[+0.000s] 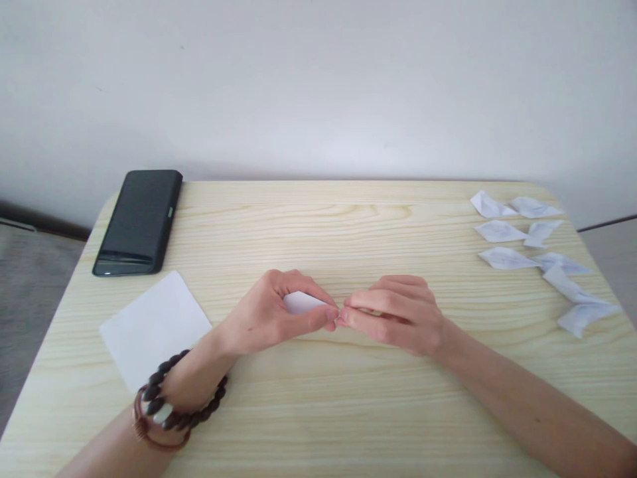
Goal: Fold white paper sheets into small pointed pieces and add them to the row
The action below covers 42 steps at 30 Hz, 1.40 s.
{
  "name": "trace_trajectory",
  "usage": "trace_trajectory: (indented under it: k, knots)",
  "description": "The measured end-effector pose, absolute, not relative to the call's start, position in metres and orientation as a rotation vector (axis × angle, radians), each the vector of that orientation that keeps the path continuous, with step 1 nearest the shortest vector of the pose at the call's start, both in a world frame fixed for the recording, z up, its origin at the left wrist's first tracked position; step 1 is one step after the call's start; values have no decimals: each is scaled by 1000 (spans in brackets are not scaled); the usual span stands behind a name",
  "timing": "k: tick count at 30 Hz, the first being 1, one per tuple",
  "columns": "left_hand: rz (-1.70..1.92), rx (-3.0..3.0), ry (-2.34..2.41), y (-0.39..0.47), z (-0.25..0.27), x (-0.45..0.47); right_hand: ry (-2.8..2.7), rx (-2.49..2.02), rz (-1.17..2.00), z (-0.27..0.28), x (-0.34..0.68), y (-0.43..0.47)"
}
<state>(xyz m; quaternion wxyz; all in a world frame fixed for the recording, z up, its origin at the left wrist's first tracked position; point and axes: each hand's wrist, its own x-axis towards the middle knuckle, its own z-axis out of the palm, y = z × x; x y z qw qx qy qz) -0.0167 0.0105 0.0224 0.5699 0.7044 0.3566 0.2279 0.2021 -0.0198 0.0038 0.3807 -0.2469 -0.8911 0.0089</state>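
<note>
Left hand [279, 315] grasps a folded white paper [302, 303] between thumb and fingers, above the middle of the table [323, 232]. Right hand [401, 313] pinches the paper's right tip, which is largely hidden. White sheet [154, 325] lies flat at left, nearer than the black device [139, 222]. Folded pieces [500, 232] sit grouped at the table's right side

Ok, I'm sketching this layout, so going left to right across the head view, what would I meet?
White square sheet → left hand → right hand → group of folded white paper pieces.
</note>
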Motion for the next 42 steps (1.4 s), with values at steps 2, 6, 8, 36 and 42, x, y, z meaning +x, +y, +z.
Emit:
trace_trajectory:
  k: [2,6,8,36,42]
  knots:
    - [513,1625,803,11,23,-18,-2298,-626,-20,4,202,-20]
    - [559,1620,833,10,20,-17,-2224,-673,106,-3,201,-19]
    - [623,1649,894,8,18,-15,-2106,-732,270,-7,200,-17]
    - [664,1795,988,0,12,-6,-2261,-755,236,-10,194,-16]
    - [729,1789,981,-1,11,-1,-2218,-780,286,-12,193,-17]
